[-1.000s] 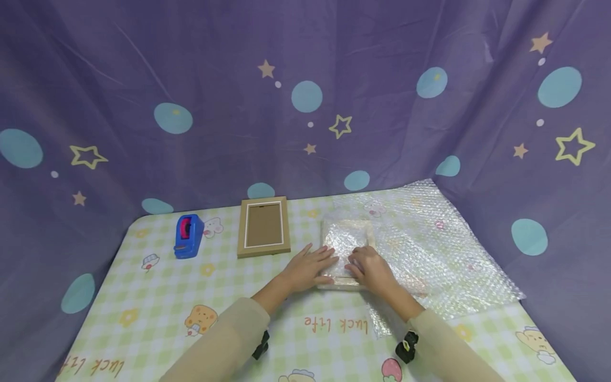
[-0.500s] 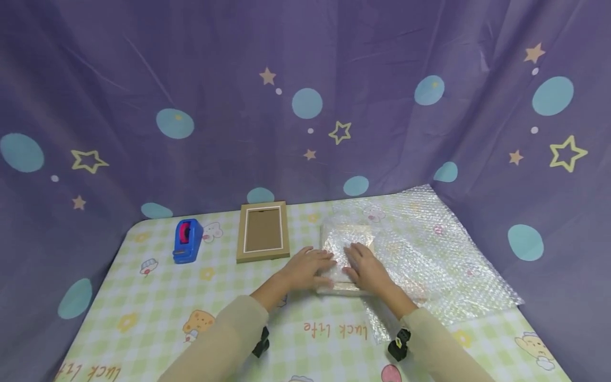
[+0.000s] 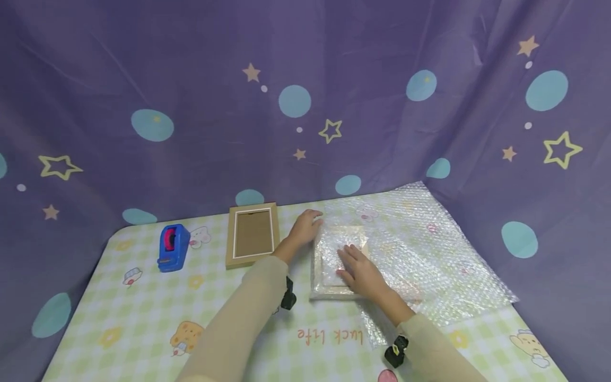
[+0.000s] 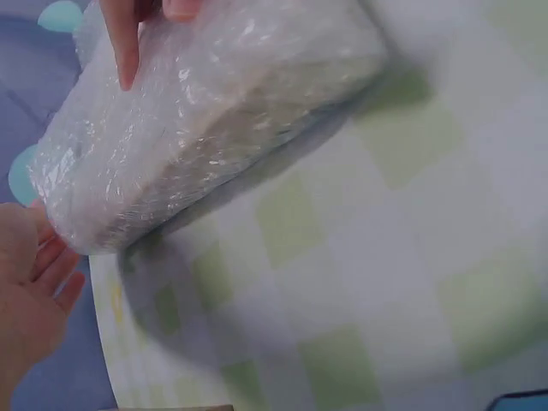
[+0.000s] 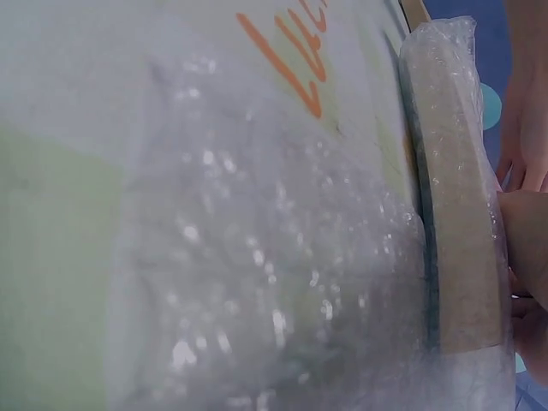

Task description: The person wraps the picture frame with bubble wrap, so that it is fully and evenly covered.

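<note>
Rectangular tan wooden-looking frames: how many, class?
2: one covered frame in clear plastic bubble wrap, under the right hand, possibly hiding more; one bare frame to its left.

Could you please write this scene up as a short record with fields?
left hand: by the far left corner of the wrapped frame
right hand: rests on the bubble wrap over that frame
grip: neither hand curled round anything
bubble wrap: over the frame, spread out to its right
bare frame: flat, left of the wrapped frame
tape dispenser: blue, pink roll, left of the bare frame
tablecloth: green and white check
</note>
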A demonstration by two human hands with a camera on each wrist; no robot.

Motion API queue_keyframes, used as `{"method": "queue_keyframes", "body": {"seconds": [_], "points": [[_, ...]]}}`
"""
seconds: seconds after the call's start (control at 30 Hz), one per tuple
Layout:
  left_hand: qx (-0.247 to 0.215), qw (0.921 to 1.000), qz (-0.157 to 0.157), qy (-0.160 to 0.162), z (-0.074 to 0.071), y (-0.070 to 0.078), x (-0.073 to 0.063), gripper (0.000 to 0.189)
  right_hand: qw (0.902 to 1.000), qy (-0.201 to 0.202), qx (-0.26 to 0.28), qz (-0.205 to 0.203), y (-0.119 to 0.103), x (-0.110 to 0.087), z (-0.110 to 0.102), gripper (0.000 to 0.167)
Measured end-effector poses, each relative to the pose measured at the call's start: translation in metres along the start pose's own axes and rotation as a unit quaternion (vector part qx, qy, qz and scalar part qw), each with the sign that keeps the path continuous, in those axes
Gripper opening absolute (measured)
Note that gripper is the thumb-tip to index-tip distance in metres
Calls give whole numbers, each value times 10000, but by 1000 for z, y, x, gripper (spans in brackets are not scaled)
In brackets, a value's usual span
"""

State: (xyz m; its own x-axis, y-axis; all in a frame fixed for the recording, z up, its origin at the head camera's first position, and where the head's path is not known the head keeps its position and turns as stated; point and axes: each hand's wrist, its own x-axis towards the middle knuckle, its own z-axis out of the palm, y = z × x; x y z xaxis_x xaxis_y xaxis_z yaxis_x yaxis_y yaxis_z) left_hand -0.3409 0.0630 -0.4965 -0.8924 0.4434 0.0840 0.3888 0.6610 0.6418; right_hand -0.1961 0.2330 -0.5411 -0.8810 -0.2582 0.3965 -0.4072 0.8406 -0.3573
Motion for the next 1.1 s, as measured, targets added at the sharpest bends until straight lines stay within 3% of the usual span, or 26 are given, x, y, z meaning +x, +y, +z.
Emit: {"method": "queue_keyframes", "body": {"seconds": [0.2, 0.27, 0.53, 0.73, 0.87, 1.0, 1.1], "points": [[-435, 9990, -25, -14, 5, -1, 9, 22, 10000, 87, -16, 28, -3, -1, -3, 54], [-351, 9994, 3, 30, 8, -2, 12, 19, 9999, 112, -31, 23, -4, -1, -4, 54], [892, 9958, -90, -174, 11, -3, 15, 19, 9997, 142, -190, 52, -7, -5, -2, 55], [1922, 9805, -239, -339, 16, 5, 18, 26, 9986, 285, -415, 159, -8, -8, -1, 54], [2328, 9710, -439, -331, 19, 14, 14, 27, 9988, 266, -357, 192, -9, -9, -2, 54], [2210, 9723, -735, -204, 21, 20, 13, 28, 9991, 257, -294, 178, -9, -8, -1, 54], [1819, 9784, -907, -381, 22, 19, 18, 30, 9991, 234, -282, 207, -7, -8, 0, 54]]}}
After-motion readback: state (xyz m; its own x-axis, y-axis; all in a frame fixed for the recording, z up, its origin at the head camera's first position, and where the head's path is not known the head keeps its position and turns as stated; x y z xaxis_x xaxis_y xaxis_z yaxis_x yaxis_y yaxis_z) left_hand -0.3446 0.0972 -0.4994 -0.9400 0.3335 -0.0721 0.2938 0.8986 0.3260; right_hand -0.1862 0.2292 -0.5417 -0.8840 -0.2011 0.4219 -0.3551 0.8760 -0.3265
